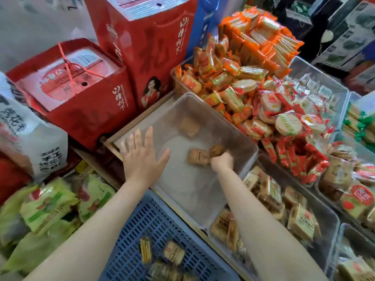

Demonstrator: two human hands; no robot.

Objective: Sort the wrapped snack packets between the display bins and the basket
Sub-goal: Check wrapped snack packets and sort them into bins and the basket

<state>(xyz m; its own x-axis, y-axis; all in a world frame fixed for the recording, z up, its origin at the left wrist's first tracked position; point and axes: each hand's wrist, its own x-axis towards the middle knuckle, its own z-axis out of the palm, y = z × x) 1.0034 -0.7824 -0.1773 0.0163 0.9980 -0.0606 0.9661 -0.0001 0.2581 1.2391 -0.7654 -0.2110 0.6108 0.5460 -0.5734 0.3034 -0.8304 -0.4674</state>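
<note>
Shop shelving crowds the view, stock packed on every side. Far left sit a white sack point(30, 138) and green bags point(46, 205), with two red cartons point(81, 94) behind them. At the near centre is the blue basket point(162, 226), holding a few wrapped packets point(173, 253).

Above the basket's far edge the left hand point(142, 157) hovers with fingers straight and spread, touching nothing. Beyond it lies the clear bin point(239, 136), almost bare: one pale packet point(189, 126) at the far side and a brown packet point(197, 157) in the middle.

The right hand point(222, 161) is down in that bin, fingers curled round another brown packet point(216, 150); motion blur hides the exact hold. Right of it are heaped bins of orange packs point(233, 78) and red packs point(284, 126), and a near bin of tan packs point(269, 191).

These packets look light, with slick, crinkly film over a soft, crumbly cake. Squeezing could crush them; I would pinch the sealed end or cup the flat faces gently.
</note>
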